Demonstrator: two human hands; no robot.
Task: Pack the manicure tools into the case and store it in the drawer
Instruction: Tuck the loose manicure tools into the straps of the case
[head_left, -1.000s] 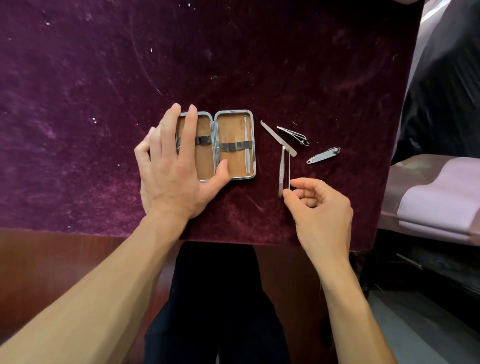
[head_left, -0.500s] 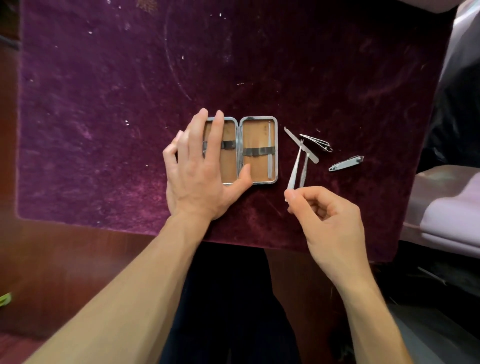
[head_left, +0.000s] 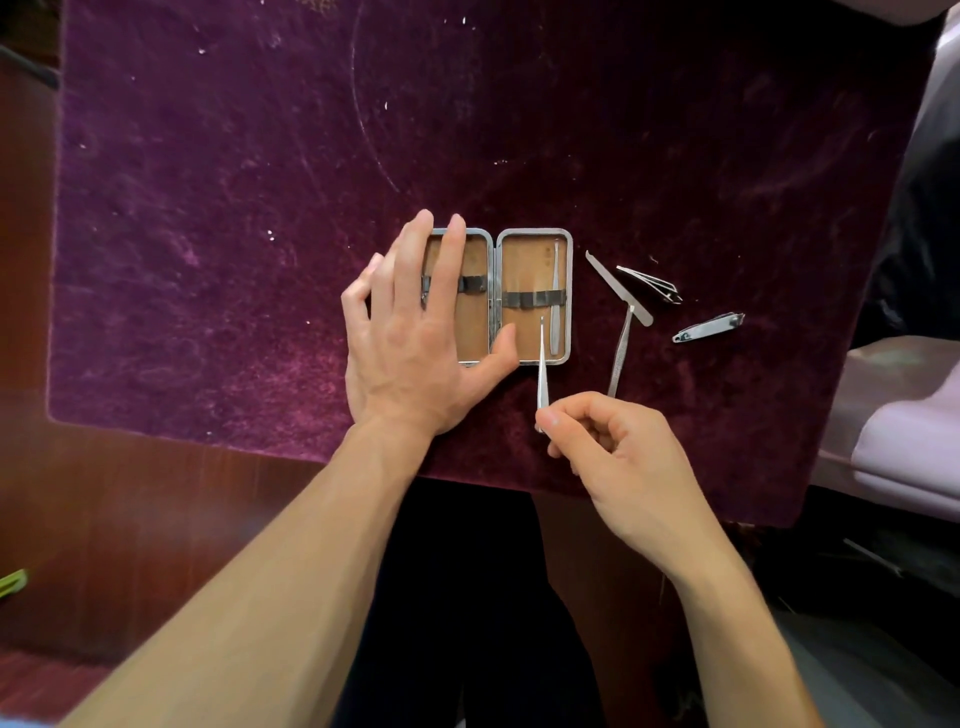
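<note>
Lifted off the velvet since a second ago, a slim pointed steel tool (head_left: 542, 364) now aims into the case.

Right hand (head_left: 618, 457) pinches its near end; left hand (head_left: 410, 332), spread flat, pins the open tan-lined metal case (head_left: 535, 244) on the purple-velvet desk (head_left: 208, 208). Tip could miss the dark elastic strap (head_left: 532, 298) and skid.

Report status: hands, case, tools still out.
Left hand flat on open case. Right hand pinching thin pick, tip over right half. Four tools loose on cloth.
</note>
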